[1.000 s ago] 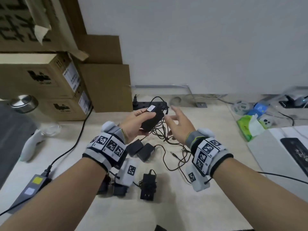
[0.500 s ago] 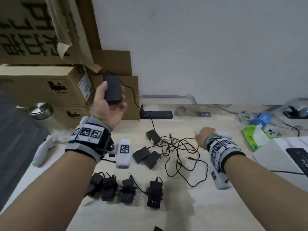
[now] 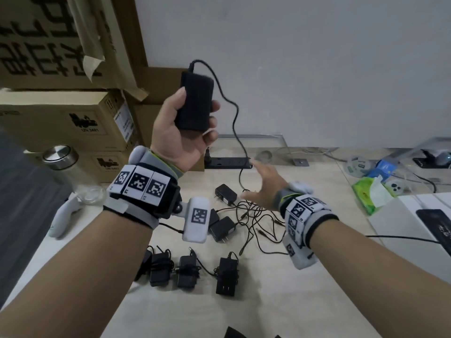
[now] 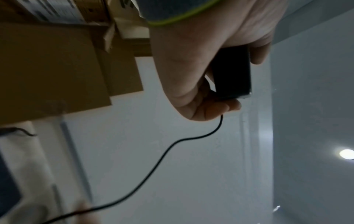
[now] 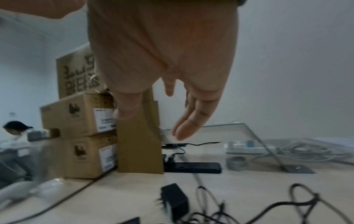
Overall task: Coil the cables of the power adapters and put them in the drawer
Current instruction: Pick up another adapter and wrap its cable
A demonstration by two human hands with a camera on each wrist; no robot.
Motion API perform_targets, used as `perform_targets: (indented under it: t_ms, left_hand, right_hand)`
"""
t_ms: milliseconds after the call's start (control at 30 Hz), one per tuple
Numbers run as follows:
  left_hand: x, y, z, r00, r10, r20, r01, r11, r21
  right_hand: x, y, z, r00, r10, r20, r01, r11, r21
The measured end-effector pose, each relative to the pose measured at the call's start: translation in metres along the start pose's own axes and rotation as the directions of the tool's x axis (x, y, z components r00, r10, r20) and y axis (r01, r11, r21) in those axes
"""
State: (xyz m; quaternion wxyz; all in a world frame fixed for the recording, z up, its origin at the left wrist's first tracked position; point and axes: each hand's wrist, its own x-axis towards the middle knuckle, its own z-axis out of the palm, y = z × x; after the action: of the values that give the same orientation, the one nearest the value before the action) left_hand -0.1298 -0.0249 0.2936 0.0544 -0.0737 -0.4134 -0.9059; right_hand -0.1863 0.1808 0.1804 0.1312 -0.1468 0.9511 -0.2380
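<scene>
Your left hand [image 3: 181,132] has come up a good way in the last second: the adapter [image 3: 195,103] it grips was down over the table beside your right hand and is now held high in front of the boxes [image 3: 66,118], upright, fingers and thumb wrapped round its body. The left wrist view shows the same grip, fingers curled round the black block. Its cable [image 3: 235,123] leaves the top, arcs over and hangs down to the tangle [image 3: 258,215] on the table [image 3: 268,301].

Your right hand [image 3: 264,185] has dropped away from the adapter and now hovers just over that tangle — fingers straight and spread, holding nothing. Whether it touches the cable I cannot tell; the strand passes just left of the fingers.

What that lift buys you, I judge, is a cable drawn out of the pile so it can be coiled on its own. The next move is probably to catch the hanging strand with your right hand and start winding.

Three loose adapters [image 3: 223,230] lie by the tangle, their leads mixed together — expect snags as you pull. Four coiled ones [image 3: 188,270] sit in a row nearer you. No drawer shows in any view, so nothing is stowed yet as far as can be seen.
</scene>
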Motion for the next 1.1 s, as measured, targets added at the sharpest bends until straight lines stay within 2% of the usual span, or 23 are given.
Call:
perform_targets:
  t_ms: [33,100,167,200,267,333,433,533,667,767,833,900,1000,1100]
  left_hand:
    - [0.001,0.003,0.005,0.999,0.005,0.040,-0.005,1.000,-0.008]
    - [0.002,0.009,0.011,0.996,0.019,0.089,-0.018,1.000,-0.011]
    - [0.003,0.012,0.011,0.996,0.023,0.086,-0.025,1.000,0.012]
    - [0.004,0.012,0.008,0.998,0.017,0.066,-0.019,0.999,0.035]
    - [0.005,0.006,0.000,1.000,-0.007,-0.005,0.007,0.995,0.100]
    - [0.004,-0.007,-0.012,0.995,-0.037,-0.088,0.052,0.984,0.169]
    - [-0.001,-0.032,-0.026,0.977,-0.093,-0.190,0.134,0.967,0.215]
    - [-0.009,-0.052,-0.031,0.959,-0.154,-0.237,0.218,0.937,0.273]
    - [-0.021,-0.068,-0.029,0.928,-0.312,-0.205,0.360,0.894,0.269]
    - [-0.024,-0.071,-0.023,0.923,-0.371,-0.103,0.385,0.876,0.292]
    - [-0.023,-0.068,-0.018,0.932,-0.348,-0.102,0.363,0.895,0.261]
    - [-0.018,-0.062,-0.015,0.941,-0.310,-0.136,0.331,0.926,0.182]
    - [-0.009,-0.051,-0.010,0.956,-0.248,-0.156,0.257,0.966,0.041]
    - [-0.001,-0.036,0.000,0.971,-0.180,-0.156,0.167,0.982,-0.092]
  right_hand:
    - [-0.002,-0.008,0.002,0.998,-0.046,0.037,0.045,0.999,0.016]
    - [-0.005,-0.016,0.007,0.985,-0.027,0.170,0.027,1.000,0.002]
    - [-0.009,-0.018,0.012,0.953,0.013,0.302,0.014,0.996,-0.088]
    - [-0.009,-0.017,0.015,0.949,0.022,0.316,0.019,0.992,-0.127]
    - [-0.005,-0.012,0.019,0.973,0.036,0.229,-0.026,0.999,-0.048]
    - [-0.001,-0.015,0.013,0.995,0.066,0.073,-0.080,0.972,0.220]
    - [0.000,-0.042,-0.013,0.992,0.069,-0.108,-0.002,0.853,0.522]
    - [0.003,-0.072,-0.041,0.970,0.102,-0.223,0.096,0.681,0.726]
    - [0.001,-0.095,-0.069,0.955,0.059,-0.291,0.229,0.475,0.850]
    - [0.000,-0.098,-0.079,0.954,0.037,-0.297,0.256,0.411,0.875]
    - [0.000,-0.094,-0.079,0.954,0.047,-0.297,0.250,0.427,0.869]
    - [0.002,-0.086,-0.073,0.951,0.079,-0.300,0.225,0.486,0.844]
    - [0.002,-0.072,-0.051,0.955,0.074,-0.288,0.155,0.702,0.695]
    - [-0.005,-0.059,-0.027,0.989,-0.034,-0.144,0.098,0.881,0.463]
